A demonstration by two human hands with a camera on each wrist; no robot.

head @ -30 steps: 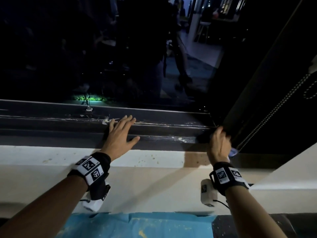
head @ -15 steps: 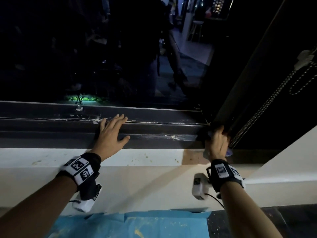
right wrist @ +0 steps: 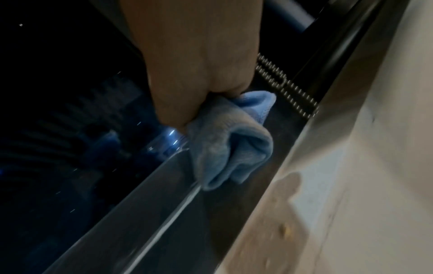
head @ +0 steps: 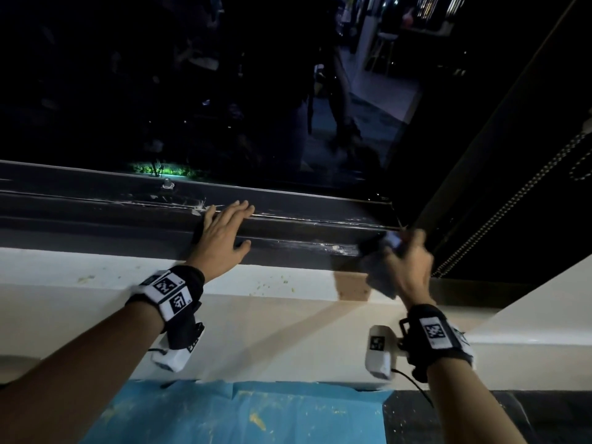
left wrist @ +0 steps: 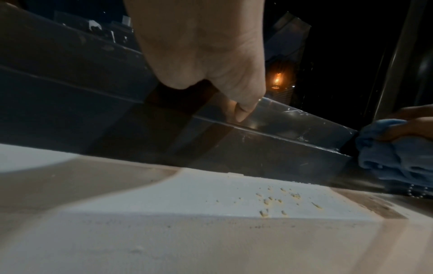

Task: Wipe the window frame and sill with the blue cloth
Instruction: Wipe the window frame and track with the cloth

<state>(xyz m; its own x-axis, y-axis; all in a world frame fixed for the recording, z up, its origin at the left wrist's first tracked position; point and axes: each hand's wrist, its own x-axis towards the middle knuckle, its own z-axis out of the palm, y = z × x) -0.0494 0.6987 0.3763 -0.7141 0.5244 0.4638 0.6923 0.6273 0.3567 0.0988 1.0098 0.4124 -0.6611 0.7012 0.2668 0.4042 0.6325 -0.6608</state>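
Observation:
My left hand [head: 224, 232] lies flat with straight fingers on the dark window frame [head: 96, 213], thumb spread toward the right. The same left hand [left wrist: 201, 55] shows from below in the left wrist view. My right hand [head: 407, 264] grips the bunched blue cloth [head: 381, 277] at the frame's right end, near the corner with the upright. In the right wrist view the blue cloth [right wrist: 229, 144] hangs from my right hand [right wrist: 199, 64] against the frame rail [right wrist: 164, 213]. The white sill [head: 96, 277] runs below, with small yellowish crumbs [left wrist: 276, 202] on it.
A beaded blind chain [head: 499, 216] hangs along the dark upright at the right, close to my right hand. Blue plastic sheeting [head: 240, 415] covers the floor below the sill. The glass [head: 224, 91] above is dark with reflections.
My right hand has drawn the cloth slightly left and down from the corner, and more of the cloth shows now. My left hand stays pressed on the frame.

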